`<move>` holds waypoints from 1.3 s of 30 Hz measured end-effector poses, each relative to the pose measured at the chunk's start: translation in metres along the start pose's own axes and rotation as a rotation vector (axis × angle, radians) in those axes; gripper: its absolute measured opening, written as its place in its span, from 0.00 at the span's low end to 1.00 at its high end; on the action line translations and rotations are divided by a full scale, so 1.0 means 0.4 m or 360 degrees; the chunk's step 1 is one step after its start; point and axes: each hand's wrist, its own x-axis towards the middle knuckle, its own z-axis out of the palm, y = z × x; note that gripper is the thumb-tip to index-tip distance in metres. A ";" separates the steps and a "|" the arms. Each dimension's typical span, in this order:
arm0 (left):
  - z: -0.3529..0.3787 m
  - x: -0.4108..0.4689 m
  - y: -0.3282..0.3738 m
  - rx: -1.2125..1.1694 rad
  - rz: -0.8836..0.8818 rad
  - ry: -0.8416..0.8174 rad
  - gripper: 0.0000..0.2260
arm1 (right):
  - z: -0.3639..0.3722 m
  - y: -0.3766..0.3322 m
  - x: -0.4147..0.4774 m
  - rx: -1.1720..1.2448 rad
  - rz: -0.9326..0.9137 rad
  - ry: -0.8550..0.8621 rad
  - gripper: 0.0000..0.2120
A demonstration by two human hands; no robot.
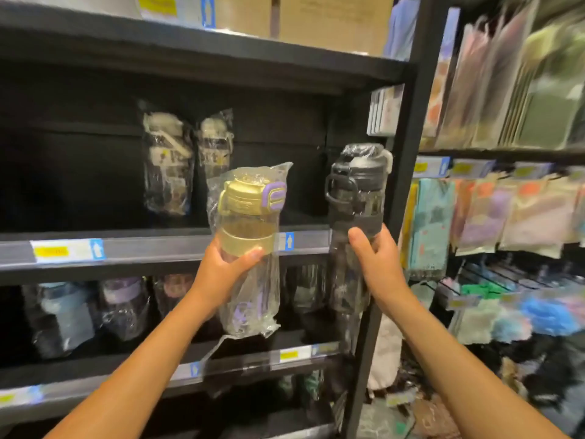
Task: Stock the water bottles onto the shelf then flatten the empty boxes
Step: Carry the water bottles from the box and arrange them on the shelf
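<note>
My left hand (221, 267) grips a clear water bottle with a yellow lid and purple clasp (250, 213), wrapped in a plastic bag, held upright in front of the middle shelf (158, 245). My right hand (376, 264) grips a black water bottle (356, 191), also bagged, held upright near the shelf's right post (402, 185). Two bagged bottles with white lids (167, 160) stand at the back of that shelf. No box is in view.
The shelf below holds several bagged bottles (123, 305). Cardboard boxes (332, 20) sit on the top shelf. To the right, a second rack carries hanging packets (506, 217) and fluffy items (538, 315). Price labels (66, 250) line the shelf edges.
</note>
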 end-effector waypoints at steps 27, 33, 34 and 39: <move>-0.037 0.050 -0.015 -0.0257 -0.0074 -0.0023 0.45 | 0.032 -0.037 0.326 -0.0245 0.0120 0.0036 0.36; -0.035 0.046 -0.007 -0.0249 -0.0072 -0.0028 0.46 | 0.044 0.007 0.333 -0.0367 0.0296 0.0082 0.38; -0.036 0.046 -0.006 -0.0255 -0.0078 -0.0025 0.47 | 0.045 0.010 0.336 -0.0385 0.0314 0.0098 0.40; -0.036 0.045 -0.005 -0.0263 -0.0092 -0.0025 0.48 | 0.050 0.025 0.327 -0.0529 0.0347 0.0058 0.37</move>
